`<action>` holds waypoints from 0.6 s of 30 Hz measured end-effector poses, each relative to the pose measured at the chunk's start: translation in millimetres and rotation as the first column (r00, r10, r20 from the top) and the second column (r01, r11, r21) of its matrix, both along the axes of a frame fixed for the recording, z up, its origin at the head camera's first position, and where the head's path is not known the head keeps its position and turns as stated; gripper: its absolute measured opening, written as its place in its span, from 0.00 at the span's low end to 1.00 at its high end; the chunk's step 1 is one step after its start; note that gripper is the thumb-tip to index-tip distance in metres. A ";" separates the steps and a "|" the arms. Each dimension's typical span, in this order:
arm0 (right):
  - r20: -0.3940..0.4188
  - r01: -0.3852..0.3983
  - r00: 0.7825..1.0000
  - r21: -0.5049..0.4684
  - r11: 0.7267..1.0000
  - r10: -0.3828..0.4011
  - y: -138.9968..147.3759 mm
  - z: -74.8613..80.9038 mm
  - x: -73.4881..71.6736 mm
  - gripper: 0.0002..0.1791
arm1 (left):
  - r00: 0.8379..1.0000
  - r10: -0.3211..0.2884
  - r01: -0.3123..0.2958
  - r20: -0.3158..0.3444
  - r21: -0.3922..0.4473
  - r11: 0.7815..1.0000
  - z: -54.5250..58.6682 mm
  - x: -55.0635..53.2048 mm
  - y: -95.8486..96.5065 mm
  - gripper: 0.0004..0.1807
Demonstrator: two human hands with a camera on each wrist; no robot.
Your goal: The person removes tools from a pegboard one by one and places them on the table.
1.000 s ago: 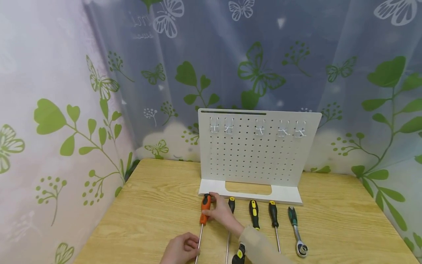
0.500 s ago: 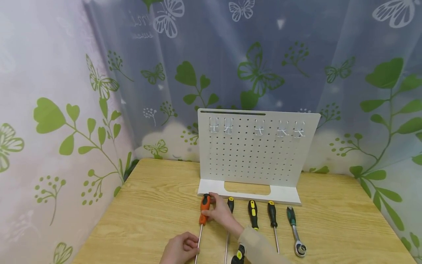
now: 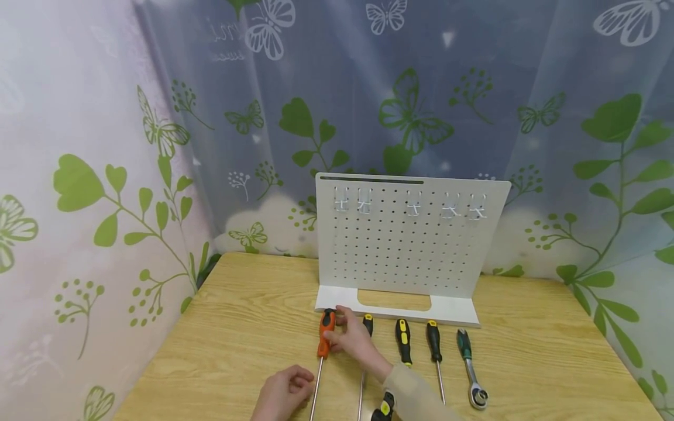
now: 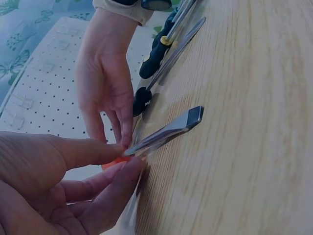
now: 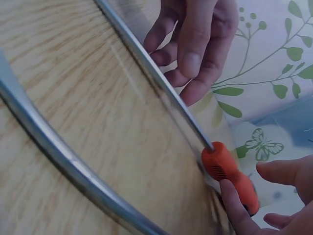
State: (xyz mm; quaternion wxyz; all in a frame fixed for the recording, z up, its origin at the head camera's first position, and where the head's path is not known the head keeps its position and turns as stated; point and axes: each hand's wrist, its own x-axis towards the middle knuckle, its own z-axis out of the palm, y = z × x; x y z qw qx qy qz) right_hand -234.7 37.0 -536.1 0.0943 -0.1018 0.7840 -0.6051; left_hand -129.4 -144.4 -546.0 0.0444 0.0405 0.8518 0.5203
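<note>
An orange-and-black screwdriver (image 3: 324,342) lies on the wooden table, handle toward the pegboard. Its flat blade tip (image 4: 188,120) shows in the left wrist view. My right hand (image 3: 358,340) is beside the handle, one fingertip against the orange grip and another finger held off it in the right wrist view. My left hand (image 3: 283,392) is just left of the shaft, fingers loosely bent; a gap shows between them and the metal in the right wrist view. Right of it lies a black screwdriver with a yellow end (image 3: 368,324), partly hidden by my right hand.
A white pegboard (image 3: 400,245) with several clear hooks (image 3: 413,203) stands behind the tools. Further right lie a black-and-yellow handle (image 3: 403,339), another screwdriver (image 3: 434,342) and a green-handled ratchet (image 3: 471,368). A black-and-yellow handle (image 3: 386,403) shows beside my right sleeve.
My left fingers have come off the shaft and drawn slightly left. My right fingers have loosened around the orange handle. The screwdriver stays almost where it was.
</note>
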 end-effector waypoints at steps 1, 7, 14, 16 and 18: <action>0.003 -0.001 1.000 -0.013 1.000 0.001 2.0 2.0 0.9 0.41 | 1.000 0.002 -0.002 0.005 0.018 1.000 0.1 -1.0 0.3 0.06; -0.015 -0.017 1.000 -0.092 0.996 0.015 21.7 16.7 6.0 0.35 | 0.999 0.028 -0.028 -0.043 0.002 1.000 1.1 -11.2 -1.2 0.06; -0.049 -0.005 0.999 -0.103 0.995 0.000 64.4 35.4 8.3 0.27 | 0.984 0.063 -0.077 -0.169 -0.077 0.994 11.7 -28.8 -9.8 0.07; -0.075 0.001 0.997 -0.074 0.997 -0.007 79.8 39.5 8.1 0.27 | 0.977 0.061 -0.082 -0.203 -0.097 0.992 15.6 -33.8 -11.8 0.08; -0.102 0.019 0.994 -0.035 0.999 -0.023 95.9 41.4 7.7 0.27 | 0.968 0.053 -0.087 -0.244 -0.130 0.988 19.4 -38.5 -13.5 0.09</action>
